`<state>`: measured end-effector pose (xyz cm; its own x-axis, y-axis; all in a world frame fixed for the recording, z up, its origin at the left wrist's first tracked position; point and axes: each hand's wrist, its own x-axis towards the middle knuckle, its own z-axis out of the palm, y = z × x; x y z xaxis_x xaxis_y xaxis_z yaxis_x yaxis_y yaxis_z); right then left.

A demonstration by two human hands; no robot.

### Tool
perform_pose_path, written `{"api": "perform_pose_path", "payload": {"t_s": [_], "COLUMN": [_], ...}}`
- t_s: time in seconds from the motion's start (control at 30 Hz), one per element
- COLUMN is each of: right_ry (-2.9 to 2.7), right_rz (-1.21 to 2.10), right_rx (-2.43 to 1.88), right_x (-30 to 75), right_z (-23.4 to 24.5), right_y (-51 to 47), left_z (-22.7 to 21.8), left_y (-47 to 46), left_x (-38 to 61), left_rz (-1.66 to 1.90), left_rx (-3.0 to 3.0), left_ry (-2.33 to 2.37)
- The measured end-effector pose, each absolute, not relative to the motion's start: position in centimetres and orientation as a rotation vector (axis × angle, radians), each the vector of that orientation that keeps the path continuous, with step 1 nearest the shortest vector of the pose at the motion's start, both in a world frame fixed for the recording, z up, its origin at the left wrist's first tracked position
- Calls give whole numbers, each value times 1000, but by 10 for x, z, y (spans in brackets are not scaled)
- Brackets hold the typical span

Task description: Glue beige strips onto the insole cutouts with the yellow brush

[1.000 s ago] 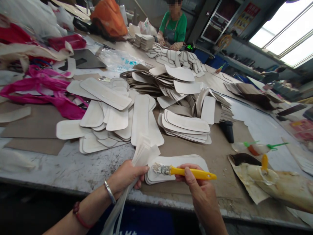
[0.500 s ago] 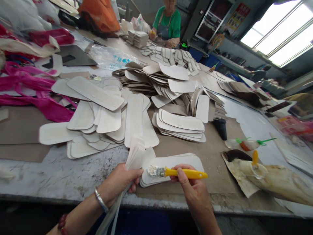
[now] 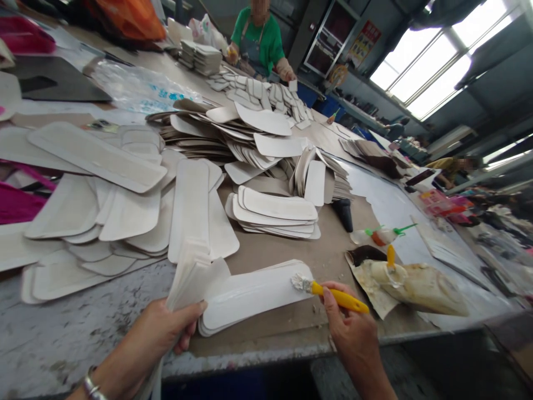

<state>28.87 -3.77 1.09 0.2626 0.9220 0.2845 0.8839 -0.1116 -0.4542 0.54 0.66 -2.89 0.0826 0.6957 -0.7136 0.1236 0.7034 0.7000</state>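
Note:
My left hand (image 3: 166, 328) is closed around a bundle of thin whitish strips (image 3: 187, 278), whose tails hang down past the table edge. Its thumb is at the left end of a small stack of long white panels (image 3: 256, 297) with rounded corners. My right hand (image 3: 352, 330) grips a paintbrush by its yellow handle (image 3: 347, 300). White paste clogs the bristles, which touch the top panel near its right end. A shiny wet streak runs along that panel.
Loose white panels (image 3: 133, 222) spread left, with a neat stack (image 3: 277, 208) and larger piles (image 3: 233, 130) behind. At right lie a cut-open plastic container (image 3: 433, 289), small bottles (image 3: 381, 236) and a black cone-shaped piece (image 3: 343, 214). Across the table works a person in green (image 3: 270, 41).
The brush has swept from the top panel's left end to its right end, leaving a wet streak. My left hand still grips the strips. The view has turned right.

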Motion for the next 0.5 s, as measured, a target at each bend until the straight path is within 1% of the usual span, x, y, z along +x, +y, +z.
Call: {"api": "perform_pose_path", "payload": {"t_s": [0.23,0.4,0.5], "right_ry": [-1701,-1695,-1632], "right_rz": [-67,-57,51], "right_rx": [-1925,-1927,-1904], "right_x": [298,304,292], "right_z": [13,23,27], "right_y": [-37,-42,-45], "left_z": [-34,-31,-27], "left_y": [4,6,7], "left_x": [4,6,6], "left_rz": [450,472,464], "left_rx": [765,731,741], "left_ry": [1487,1486,1471]}}
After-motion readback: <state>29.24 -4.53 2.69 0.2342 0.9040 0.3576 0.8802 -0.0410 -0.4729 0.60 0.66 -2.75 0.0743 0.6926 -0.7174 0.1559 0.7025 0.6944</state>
